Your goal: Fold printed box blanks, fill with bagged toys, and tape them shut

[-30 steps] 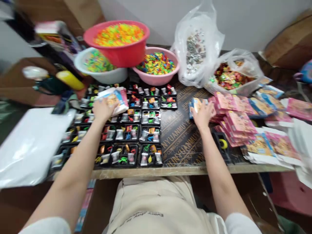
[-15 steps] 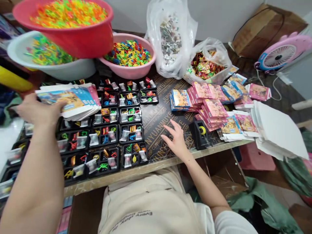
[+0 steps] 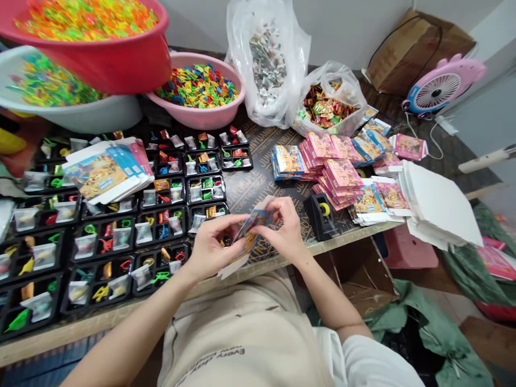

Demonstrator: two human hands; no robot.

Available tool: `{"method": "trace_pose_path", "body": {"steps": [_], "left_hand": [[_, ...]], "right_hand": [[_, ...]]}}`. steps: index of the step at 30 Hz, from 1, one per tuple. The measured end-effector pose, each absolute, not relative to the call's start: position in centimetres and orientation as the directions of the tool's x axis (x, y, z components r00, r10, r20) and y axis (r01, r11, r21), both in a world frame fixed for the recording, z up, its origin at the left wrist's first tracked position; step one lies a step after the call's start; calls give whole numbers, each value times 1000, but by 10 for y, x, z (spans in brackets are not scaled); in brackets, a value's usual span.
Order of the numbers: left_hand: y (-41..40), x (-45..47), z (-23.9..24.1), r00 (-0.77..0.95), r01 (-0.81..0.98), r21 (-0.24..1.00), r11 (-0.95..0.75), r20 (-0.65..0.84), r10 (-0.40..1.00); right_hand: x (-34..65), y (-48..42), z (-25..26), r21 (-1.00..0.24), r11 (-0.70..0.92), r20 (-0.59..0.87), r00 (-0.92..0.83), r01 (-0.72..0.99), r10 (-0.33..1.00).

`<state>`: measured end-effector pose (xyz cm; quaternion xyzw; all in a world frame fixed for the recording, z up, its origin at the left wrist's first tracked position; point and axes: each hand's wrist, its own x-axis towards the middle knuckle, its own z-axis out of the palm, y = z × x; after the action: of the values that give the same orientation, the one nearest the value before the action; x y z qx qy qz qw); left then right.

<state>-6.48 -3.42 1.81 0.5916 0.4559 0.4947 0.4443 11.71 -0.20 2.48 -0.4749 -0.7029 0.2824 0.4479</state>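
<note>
Between my two hands, above the table's front edge, is a flat printed carton (image 3: 250, 232) in blue and yellow with white flaps. My left hand (image 3: 215, 244) grips its left side, fingers curled round the edge. At its upper right my right hand (image 3: 285, 228) pinches the carton between thumb and fingers. To the left, a stack of flat cartons (image 3: 108, 169) lies on top of the black trays. These black compartment trays (image 3: 161, 226) hold small plastic toys and wrapped pieces. A tape dispenser (image 3: 320, 215) stands right of my right hand.
Folded pink boxes (image 3: 342, 174) and blue boxes (image 3: 288, 161) are piled at the right, near white flat cartons (image 3: 437, 204). Behind stand a red basin (image 3: 108, 64), a pink basin (image 3: 197, 115), plastic bags (image 3: 268, 70) and a pink fan (image 3: 441, 86).
My left hand has left the carton stack and come to the middle with one carton. My right hand, spread over the table before, now grips that carton too.
</note>
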Motion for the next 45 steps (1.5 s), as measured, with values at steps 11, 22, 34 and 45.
{"method": "trace_pose_path", "body": {"steps": [11, 22, 34, 45], "left_hand": [[-43, -39, -22, 540, -369, 860, 353, -111, 834], [-24, -46, -15, 416, -135, 943, 305, -226, 881], [-31, 4, -30, 14, -532, 806, 260, -299, 954], [-30, -9, -19, 105, -237, 959, 155, -133, 986]], "right_hand": [[159, -4, 6, -963, 268, 255, -216, 35, 943], [159, -4, -19, -968, -195, -139, -310, -158, 940], [153, -38, -46, -990, -73, -78, 37, -120, 996], [153, -28, -23, -967, -74, -98, 88, -245, 991]]}}
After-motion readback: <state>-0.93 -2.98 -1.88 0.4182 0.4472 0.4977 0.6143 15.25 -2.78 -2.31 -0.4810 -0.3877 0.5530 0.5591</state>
